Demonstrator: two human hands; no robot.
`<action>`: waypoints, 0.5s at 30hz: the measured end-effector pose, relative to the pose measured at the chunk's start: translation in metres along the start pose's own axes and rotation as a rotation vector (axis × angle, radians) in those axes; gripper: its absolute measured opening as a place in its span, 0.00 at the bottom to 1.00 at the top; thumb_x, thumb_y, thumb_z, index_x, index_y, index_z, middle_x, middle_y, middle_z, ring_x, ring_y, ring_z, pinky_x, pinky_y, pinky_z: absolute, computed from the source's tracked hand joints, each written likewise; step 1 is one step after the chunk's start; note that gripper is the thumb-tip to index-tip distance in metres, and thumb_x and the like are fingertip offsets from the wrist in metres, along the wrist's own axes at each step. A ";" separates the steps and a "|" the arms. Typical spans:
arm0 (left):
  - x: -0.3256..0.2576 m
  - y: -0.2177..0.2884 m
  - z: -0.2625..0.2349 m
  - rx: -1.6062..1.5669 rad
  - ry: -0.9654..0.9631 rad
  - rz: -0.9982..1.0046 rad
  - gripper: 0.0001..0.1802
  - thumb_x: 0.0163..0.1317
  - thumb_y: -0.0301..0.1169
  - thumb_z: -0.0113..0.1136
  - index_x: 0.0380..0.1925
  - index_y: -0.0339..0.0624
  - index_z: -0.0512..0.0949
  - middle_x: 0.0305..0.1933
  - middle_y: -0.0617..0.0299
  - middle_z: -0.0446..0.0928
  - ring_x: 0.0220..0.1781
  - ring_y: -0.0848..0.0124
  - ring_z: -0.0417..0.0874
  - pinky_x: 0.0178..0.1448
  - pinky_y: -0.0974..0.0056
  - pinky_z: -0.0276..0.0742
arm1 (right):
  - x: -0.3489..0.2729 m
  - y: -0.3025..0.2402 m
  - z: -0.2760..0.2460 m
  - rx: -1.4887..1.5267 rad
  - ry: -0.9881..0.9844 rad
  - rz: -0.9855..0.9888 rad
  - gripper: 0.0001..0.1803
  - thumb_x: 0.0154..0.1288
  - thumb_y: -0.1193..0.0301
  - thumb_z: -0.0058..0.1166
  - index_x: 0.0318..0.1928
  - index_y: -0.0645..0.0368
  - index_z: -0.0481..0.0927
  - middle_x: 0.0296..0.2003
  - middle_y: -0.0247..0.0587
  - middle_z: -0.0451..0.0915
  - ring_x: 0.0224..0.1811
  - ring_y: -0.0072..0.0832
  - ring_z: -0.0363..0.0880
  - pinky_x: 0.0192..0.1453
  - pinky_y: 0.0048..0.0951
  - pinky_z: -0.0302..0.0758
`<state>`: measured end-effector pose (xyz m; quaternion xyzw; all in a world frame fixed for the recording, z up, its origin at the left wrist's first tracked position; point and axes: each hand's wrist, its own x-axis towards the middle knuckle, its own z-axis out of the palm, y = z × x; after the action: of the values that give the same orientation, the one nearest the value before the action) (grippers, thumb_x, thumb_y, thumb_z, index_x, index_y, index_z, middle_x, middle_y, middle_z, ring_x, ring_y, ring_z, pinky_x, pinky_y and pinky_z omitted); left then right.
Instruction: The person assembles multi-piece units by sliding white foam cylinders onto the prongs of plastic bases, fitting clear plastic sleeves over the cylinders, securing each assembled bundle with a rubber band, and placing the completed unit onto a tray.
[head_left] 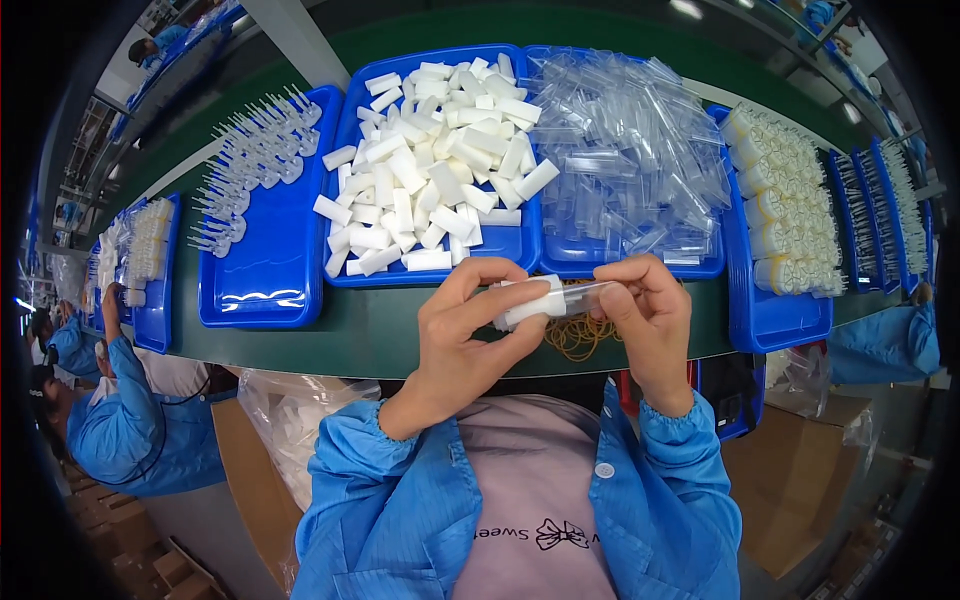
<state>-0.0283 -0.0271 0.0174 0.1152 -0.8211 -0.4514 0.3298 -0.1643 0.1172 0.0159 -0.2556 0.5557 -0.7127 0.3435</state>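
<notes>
My left hand (462, 335) pinches a white foam block (532, 305) between thumb and fingers. The block's right end sits in the mouth of a clear plastic tube (585, 293), which my right hand (650, 315) grips. Both hands meet above the green table's front edge (330, 345). Under them lies a small heap of tan rubber bands (580, 335). Just beyond the hands stand a blue tray (500, 245) heaped with white foam blocks (430, 160) and a blue tray (590, 268) piled with clear tubes (635, 150).
A blue tray (265, 280) at the left holds small clear pronged parts (250, 160). At the right another blue tray (770, 315) carries white and yellow round parts (795, 215). Co-workers in blue coats sit at the left (120, 420) and right (885, 340). Cardboard boxes (810, 470) stand below.
</notes>
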 end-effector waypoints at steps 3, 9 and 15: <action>-0.001 -0.009 0.001 -0.030 -0.059 0.027 0.28 0.43 0.18 0.69 0.50 0.41 0.79 0.45 0.56 0.76 0.44 0.69 0.79 0.41 0.68 0.77 | 0.002 -0.005 0.002 -0.253 0.044 -0.172 0.10 0.67 0.73 0.55 0.44 0.66 0.76 0.33 0.36 0.79 0.36 0.16 0.76 0.41 0.18 0.73; 0.005 -0.006 -0.007 -0.725 -0.388 -0.595 0.34 0.65 0.39 0.56 0.67 0.38 0.59 0.60 0.57 0.70 0.59 0.69 0.72 0.57 0.66 0.71 | 0.016 -0.036 -0.016 -0.286 -0.208 -0.035 0.12 0.62 0.77 0.57 0.46 0.66 0.77 0.36 0.38 0.79 0.38 0.22 0.78 0.45 0.22 0.74; -0.002 -0.005 0.004 -1.145 -0.462 -0.930 0.35 0.66 0.43 0.56 0.67 0.39 0.58 0.60 0.60 0.70 0.58 0.73 0.74 0.59 0.67 0.72 | 0.013 -0.051 0.002 -0.889 -0.174 -0.532 0.31 0.46 0.78 0.64 0.56 0.60 0.74 0.53 0.49 0.73 0.56 0.45 0.72 0.60 0.37 0.69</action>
<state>-0.0292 -0.0266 0.0107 0.1627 -0.3750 -0.9103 -0.0651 -0.1818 0.1136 0.0658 -0.5670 0.6899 -0.4468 0.0541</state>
